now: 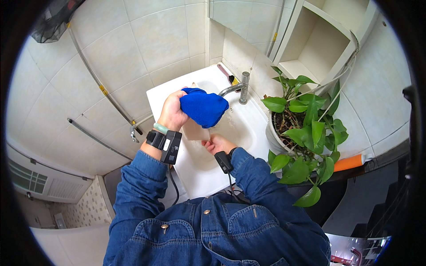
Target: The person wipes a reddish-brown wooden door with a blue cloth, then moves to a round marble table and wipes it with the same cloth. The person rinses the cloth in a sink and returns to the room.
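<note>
A bunched blue cloth (204, 107) is gripped in my left hand (173, 111), above the white washbasin (244, 131). Beneath the cloth shows a pale beige object (197, 130) with a straight lower edge; the cloth and my left hand hide most of it, so its kind is unclear. My right hand (219, 144) is lower, over the basin bowl, with its fingers curled at that object's lower corner. Whether those fingers grip it I cannot tell. Just beyond the cloth is the spout of a chrome faucet (244, 87), its end partly hidden by the cloth.
A brush (226, 72) lies on the basin's back rim. To the right stand a potted plant (311, 123) with trailing leaves and an orange bottle (349, 163). Above are a mirror (246, 23) and shelf unit (319, 43). A wall tap (133, 133) is at left.
</note>
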A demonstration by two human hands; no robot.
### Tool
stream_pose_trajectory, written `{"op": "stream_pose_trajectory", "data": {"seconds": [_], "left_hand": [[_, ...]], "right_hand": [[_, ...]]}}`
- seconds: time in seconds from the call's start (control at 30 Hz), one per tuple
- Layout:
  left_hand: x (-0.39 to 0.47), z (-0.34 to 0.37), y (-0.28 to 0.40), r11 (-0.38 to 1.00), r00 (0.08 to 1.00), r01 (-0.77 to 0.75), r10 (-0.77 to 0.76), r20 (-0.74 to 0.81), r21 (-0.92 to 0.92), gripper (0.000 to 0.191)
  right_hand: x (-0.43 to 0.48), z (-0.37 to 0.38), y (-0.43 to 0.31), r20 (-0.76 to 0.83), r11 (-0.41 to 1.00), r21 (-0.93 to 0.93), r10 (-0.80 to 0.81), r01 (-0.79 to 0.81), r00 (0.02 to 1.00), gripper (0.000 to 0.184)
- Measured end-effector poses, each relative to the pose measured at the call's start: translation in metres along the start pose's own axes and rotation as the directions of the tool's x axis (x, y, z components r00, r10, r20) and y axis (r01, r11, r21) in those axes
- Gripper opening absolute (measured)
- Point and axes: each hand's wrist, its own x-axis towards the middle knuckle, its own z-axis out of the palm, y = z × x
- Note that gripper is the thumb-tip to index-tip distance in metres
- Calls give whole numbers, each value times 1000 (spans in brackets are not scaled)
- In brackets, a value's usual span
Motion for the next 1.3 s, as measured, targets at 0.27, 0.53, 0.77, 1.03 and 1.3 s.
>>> {"op": "stream_pose_trajectory", "data": {"seconds": [0.27,0.53,0.77,1.03,1.3], "left_hand": [[-9,-57,-13,1000,959,1,2,-283,9,29],[-10,-112,-18,997,935,-25,-2,-355,-73,31],[-21,-85,8,956,930,-252,196,-310,-151,29],[-21,-61,59,912,917,-380,349,-193,-154,31],[-27,-54,54,904,894,-413,378,-241,-114,31]], "right_hand": [[-27,-36,-39,-268,760,-588,-506,277,820,23],[-28,-39,-27,-276,513,-812,-758,279,590,31],[-8,-39,-29,-281,962,-124,-268,242,921,21],[-12,-20,-18,-24,996,62,-67,68,997,17],[-22,-5,-18,-131,941,-203,-301,272,945,31]]}}
